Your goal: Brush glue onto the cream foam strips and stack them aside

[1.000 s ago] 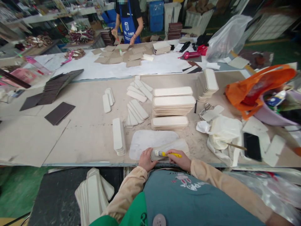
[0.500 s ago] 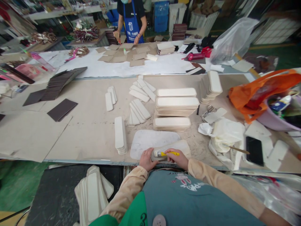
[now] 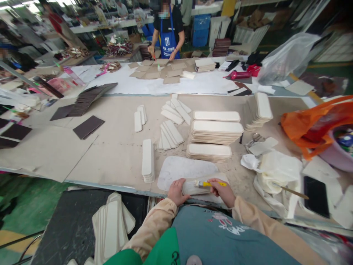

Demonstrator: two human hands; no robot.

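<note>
My right hand [image 3: 223, 191] is closed round the yellow handle of a paintbrush [image 3: 211, 183]. The bristles touch the top of a pale rounded strip [image 3: 190, 188] near the table's front edge. At the strip's left end my left hand [image 3: 177, 191] grips it between thumb and fingers, partly hiding it. Beneath the strip lies a whitish sheet [image 3: 176, 167] with rounded corners. Just left of the sheet stands a small stack of white strips [image 3: 148, 158]. Beyond it are fanned strips [image 3: 170, 135] and taller, neat stacks [image 3: 216, 129].
Scissors [image 3: 257, 138], a crumpled white bag [image 3: 280, 167], a phone [image 3: 316, 197] and an orange bag [image 3: 306, 121] lie to the right. Dark panels [image 3: 88, 127] lie left. More strips [image 3: 111, 224] rest on a black surface below. Across the table a co-worker [image 3: 168, 31] handles brown pieces.
The brush has moved right along the strip, away from my left hand. My left hand stays at the strip's left end. The camera view has shifted, so the scene sits lower and further right.
</note>
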